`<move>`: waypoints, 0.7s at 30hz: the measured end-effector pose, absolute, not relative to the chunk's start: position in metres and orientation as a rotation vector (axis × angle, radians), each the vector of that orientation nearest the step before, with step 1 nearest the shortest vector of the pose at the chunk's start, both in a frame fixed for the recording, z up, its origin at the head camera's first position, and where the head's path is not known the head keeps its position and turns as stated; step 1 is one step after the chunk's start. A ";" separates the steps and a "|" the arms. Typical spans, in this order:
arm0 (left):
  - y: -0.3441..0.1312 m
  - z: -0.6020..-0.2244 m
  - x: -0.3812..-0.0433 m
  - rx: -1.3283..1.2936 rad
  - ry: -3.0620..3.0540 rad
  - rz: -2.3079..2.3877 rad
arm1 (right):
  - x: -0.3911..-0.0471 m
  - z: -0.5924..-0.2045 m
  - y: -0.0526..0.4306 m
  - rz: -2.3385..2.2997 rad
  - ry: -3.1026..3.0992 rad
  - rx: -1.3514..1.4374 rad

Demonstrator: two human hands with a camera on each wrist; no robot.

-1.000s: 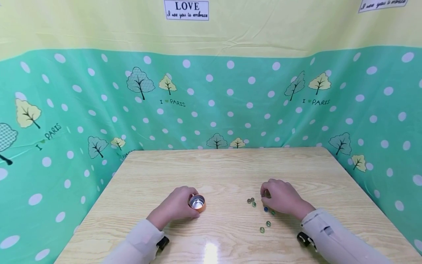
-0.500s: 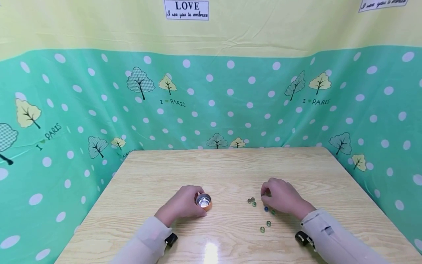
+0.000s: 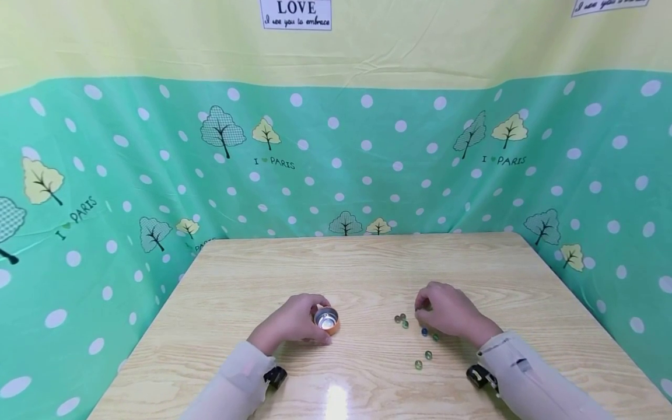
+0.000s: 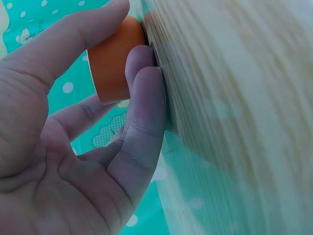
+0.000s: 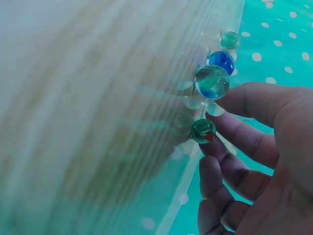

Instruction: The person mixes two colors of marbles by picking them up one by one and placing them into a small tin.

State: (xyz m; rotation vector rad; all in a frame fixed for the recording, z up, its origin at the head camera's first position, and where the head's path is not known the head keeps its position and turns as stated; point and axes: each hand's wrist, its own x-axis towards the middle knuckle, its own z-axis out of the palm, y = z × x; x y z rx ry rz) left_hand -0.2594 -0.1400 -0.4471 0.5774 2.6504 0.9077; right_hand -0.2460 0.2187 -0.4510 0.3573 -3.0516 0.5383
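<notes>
fingers (image 4: 146, 107) of the left hand (image 3: 291, 321) are bent round the cup (image 3: 334, 329), thumb on one side and fingertips on the other, gripping it with its mouth up. it's a little left of the middle of the tabletop (image 3: 367, 274), well in from the left edge; i can't tell whether its base touches down. over toward the right edge, the right hand (image 3: 451, 312) is bent low among the marbles (image 3: 405, 325), thumb and forefinger drawn nearly together. something glassy shows by their tips, but i can't tell whether they have hold of it.

as i judge it, the picking-up is barely begun: the cup is in hand and the right hand is at the marbles, yet i see none inside the cup, only its shiny floor, and at least seven sit loose, so nearly all of them look left to do.

the cup is squat and round, smooth orange outside, silvery like metal within. the marbles look like clear glass with green swirls, one deep blue. pale wood grain runs across the tabletop, glossy enough to mirror them. the sleeves (image 3: 530, 373) are pale, a black device (image 3: 275, 377) at each wrist. past the far edge hangs creased green cloth (image 3: 315, 146), dotted and printed with trees.
</notes>
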 end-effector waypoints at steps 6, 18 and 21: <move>-0.141 -0.449 -0.261 0.555 2.618 0.945 | -0.248 -0.451 0.217 0.584 -3.054 0.336; -0.138 -0.449 -0.265 0.573 2.550 0.994 | -0.250 -0.443 0.209 0.742 -3.022 0.347; -0.141 -0.449 -0.267 0.556 2.490 1.064 | -0.251 -0.442 0.206 0.788 -3.018 0.324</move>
